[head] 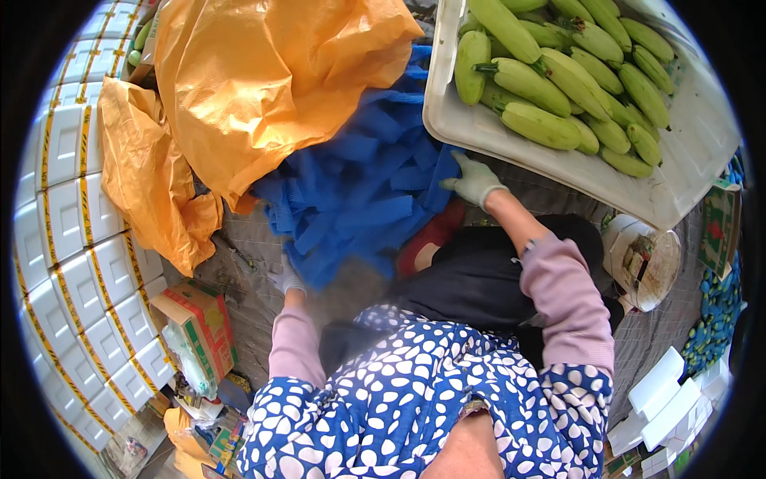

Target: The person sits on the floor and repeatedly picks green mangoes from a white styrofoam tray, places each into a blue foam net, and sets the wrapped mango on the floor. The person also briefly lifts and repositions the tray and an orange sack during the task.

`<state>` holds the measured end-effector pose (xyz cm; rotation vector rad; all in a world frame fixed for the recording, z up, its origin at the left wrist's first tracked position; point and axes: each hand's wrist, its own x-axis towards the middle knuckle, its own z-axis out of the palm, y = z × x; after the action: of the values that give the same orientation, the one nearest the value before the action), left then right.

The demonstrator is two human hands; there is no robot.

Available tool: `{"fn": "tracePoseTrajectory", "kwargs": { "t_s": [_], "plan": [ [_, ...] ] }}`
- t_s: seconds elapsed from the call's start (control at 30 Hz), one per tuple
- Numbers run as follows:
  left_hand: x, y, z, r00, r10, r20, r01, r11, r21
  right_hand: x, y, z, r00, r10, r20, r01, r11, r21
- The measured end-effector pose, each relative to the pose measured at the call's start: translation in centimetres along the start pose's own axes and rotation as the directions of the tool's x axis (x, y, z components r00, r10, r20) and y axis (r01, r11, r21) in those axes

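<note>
A heap of blue mesh pieces (359,185) lies before me, partly under a large orange plastic sack (263,78). My right hand (476,179), in a pale glove, is at the heap's right side, thumb and fingers apart, touching its edge; whether it grips the mesh is unclear. My left hand (289,278), in a whitish glove, is low at the heap's left edge, its fingers partly hidden and blurred. Many light green zucchini-like squashes (538,126) lie piled in a white plastic tub (574,173) at the upper right, beyond my right hand.
Stacked white foam boxes (66,227) with yellow tape line the left. A smaller orange sack (149,173) and an open cardboard carton (203,326) stand nearer. At right are a whitish bucket (640,263), a green carton (718,227) and white foam pieces (664,407). Dark woven sheeting covers the ground.
</note>
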<state>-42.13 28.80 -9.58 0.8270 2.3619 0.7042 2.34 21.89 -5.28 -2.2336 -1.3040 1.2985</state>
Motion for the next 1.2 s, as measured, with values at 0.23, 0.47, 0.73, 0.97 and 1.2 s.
{"fn": "tracePoseTrajectory", "kwargs": {
  "t_s": [0.23,0.47,0.73,0.97,1.2],
  "plan": [
    [-8.1,1.4,16.2,0.742,-0.172,0.648,-0.117,0.919,0.377,4.2,3.1,5.3,0.995,0.085,0.055,-0.091,0.989,0.117],
    [-20.5,3.0,31.3,-0.018,0.057,0.998,-0.908,0.417,-0.04,0.7,6.2,-0.9,0.959,0.279,-0.054,-0.284,0.938,-0.2],
    [-22.4,1.1,39.5,-0.355,-0.066,0.933,-0.935,0.013,-0.355,-11.6,15.4,-9.4,0.856,0.449,-0.256,-0.484,0.871,-0.089],
    [-26.6,12.2,29.8,-0.373,-0.157,0.914,-0.885,-0.234,-0.401,-21.5,22.9,-8.6,0.522,0.514,-0.681,-0.387,0.854,0.348],
    [-37.8,23.0,9.4,-0.654,0.401,0.641,-0.735,-0.137,-0.664,-29.5,14.3,-6.8,0.567,0.422,-0.707,0.725,0.152,0.672]
  ]
}}
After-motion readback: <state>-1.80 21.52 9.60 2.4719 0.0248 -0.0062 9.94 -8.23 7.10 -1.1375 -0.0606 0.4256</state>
